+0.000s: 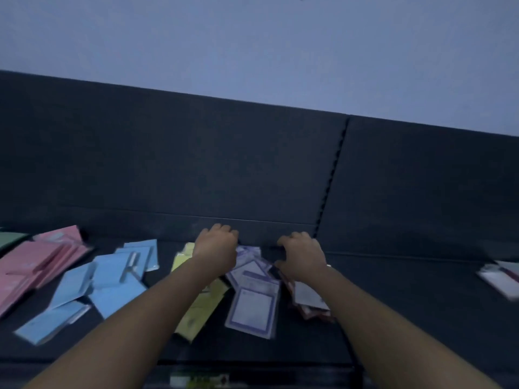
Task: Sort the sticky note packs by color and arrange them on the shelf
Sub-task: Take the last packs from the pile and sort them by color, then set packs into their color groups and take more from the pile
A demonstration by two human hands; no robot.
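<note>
Packs on shelf (421, 304), left to right: pink packs (42, 256), blue packs (112, 276), yellow packs (199, 307), purple packs (252, 301). My left hand (216, 245) is over the yellow packs' far end and my right hand (302, 254) is just right of the purple. Fingers curled on both; grip cannot be told.

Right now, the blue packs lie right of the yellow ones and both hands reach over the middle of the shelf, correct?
No: the head view shows the blue packs lying left of the yellow packs. The left hand and right hand do reach over the middle of the shelf.
</note>
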